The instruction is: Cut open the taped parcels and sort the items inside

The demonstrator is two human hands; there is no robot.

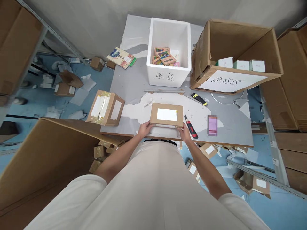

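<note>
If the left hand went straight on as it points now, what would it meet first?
Most likely the flat cardboard box: the left hand touches its near left corner, though exact depth is hard to judge.

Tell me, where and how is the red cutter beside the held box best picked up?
Most likely by the thick handle of the cutter, coming from the near side of the table. It lies flat, handle nearer and narrow grey tip pointing away, so a grip there keeps clear of the tip. The right hand is nearest but holds the box.
</note>
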